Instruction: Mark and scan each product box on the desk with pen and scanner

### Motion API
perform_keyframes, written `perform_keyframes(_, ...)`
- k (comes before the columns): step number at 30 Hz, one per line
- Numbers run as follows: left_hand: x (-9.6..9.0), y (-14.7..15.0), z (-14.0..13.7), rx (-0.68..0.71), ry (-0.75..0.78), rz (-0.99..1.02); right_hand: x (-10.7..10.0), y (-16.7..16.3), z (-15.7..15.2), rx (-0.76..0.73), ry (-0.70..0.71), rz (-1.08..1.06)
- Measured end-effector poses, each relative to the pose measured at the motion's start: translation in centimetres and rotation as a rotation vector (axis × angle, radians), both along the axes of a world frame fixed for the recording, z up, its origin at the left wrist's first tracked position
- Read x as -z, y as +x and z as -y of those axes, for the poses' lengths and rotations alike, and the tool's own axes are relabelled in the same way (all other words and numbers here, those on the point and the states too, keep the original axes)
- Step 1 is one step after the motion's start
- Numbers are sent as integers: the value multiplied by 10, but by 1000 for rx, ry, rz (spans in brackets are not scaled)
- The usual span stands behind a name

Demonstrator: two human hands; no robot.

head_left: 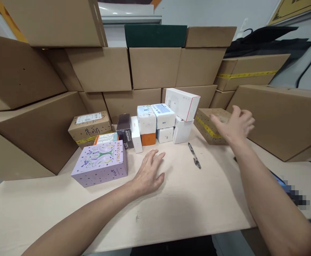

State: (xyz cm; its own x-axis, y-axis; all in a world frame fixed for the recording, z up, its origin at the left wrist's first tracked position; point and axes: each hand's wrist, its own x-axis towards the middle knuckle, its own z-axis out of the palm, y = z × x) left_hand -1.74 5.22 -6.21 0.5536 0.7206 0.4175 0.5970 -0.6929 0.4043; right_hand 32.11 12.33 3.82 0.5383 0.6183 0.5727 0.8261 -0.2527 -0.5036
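left grip (149, 174) is spread, empty; right grip (235, 124) likewise by a carton (208, 128), perhaps touching.

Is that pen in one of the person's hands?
No, the pen lies on the table, apart from both the left hand and the right hand.

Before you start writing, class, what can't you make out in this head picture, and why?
- Head view: most of the orange-edged box, hidden by the purple box.
- Head view: the blue-and-dark object, covered by the right forearm and pixel blocks.
- Head view: whether the right hand touches the taped carton; its palm is turned away.
- Head view: the yellow sign, cut off by the picture's edge.
- Head view: any print on the pen, too small.
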Motion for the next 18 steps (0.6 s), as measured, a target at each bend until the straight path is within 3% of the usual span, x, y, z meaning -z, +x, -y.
perform_keyframes(4,0,1,-2,1,7,-16,20,45,3,0,-372,-111)
perform_keyframes(6,1,0,-2,-1,9,-15,30,55,0,-20,-423,-177)
perform_keyframes(12,4,-2,-4,2,6,-22,47,55,-3,12,-230,-105)
perform_keyframes(18,5,-4,-3,1,13,-16,34,84,14,109,-63,-276)
